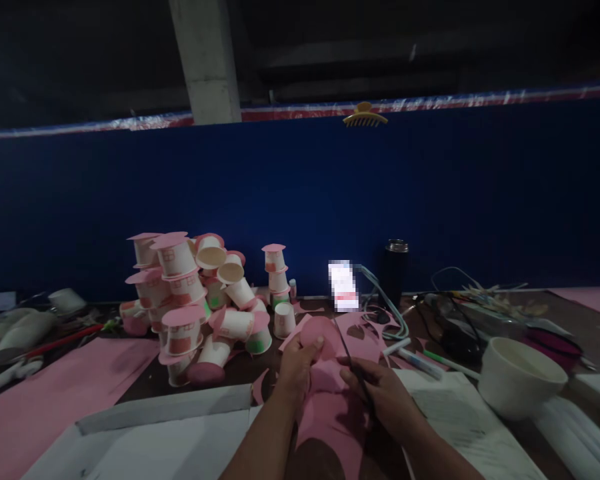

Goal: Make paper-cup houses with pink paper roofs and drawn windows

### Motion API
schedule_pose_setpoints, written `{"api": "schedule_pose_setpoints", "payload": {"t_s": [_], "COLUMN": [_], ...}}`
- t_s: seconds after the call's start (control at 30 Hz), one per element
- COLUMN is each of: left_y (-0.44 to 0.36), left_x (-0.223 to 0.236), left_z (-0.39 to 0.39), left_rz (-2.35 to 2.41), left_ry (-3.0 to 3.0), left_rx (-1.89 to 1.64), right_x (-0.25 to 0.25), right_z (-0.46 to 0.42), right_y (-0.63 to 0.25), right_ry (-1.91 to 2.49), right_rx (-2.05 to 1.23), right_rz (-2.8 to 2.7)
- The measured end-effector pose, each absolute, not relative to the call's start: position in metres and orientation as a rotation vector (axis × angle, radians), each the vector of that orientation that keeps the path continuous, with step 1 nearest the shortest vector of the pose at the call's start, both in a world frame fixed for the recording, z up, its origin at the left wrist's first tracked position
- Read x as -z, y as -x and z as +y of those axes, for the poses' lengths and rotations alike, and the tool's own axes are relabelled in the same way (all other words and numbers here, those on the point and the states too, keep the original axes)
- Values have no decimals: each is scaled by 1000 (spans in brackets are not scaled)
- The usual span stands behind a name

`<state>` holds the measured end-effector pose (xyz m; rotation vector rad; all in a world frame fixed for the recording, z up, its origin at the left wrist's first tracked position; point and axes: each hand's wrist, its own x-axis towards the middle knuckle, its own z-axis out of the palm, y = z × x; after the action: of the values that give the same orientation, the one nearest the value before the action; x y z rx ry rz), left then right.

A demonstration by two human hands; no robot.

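My left hand (pixel 299 360) pinches a pink paper sheet (pixel 325 337) with a rounded part at its top, thumb on the upper face. Dark scissors (pixel 349 348) are in my right hand (pixel 380 393), their narrow blade pointing up along the right side of that rounded part. More pink paper (pixel 330 427) with curved cut-outs hangs below, between my forearms. To the left, paper cups (pixel 183 333) with pink round tops stand stacked and lie in a heap. A small three-cup tower (pixel 279 280) rises just behind a single white cup (pixel 284 320).
A lit phone (pixel 344 287) leans at the back beside a black bottle (pixel 397 267). At right are a cream bowl (pixel 520 380), markers (pixel 420 363) and printed paper (pixel 460 413). An open white box (pixel 170 433) sits front left, near a large pink sheet (pixel 70 400). A blue partition (pixel 300 187) stands behind.
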<state>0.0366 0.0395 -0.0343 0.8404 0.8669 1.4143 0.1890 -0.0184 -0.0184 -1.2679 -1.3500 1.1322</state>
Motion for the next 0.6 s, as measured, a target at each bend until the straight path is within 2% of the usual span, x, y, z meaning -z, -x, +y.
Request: {"api": "schedule_pose_setpoints", "payload": {"t_s": [0.6], "left_y": [-33], "left_x": [29], "left_z": [37], "left_rz": [843], "left_ry": [-877], "left_rx": [-1445], "right_x": [20], "right_z": [-16], "right_y": [-191], "right_ry": [1295], "right_rx": [-1047], "right_rz": [-1352]}}
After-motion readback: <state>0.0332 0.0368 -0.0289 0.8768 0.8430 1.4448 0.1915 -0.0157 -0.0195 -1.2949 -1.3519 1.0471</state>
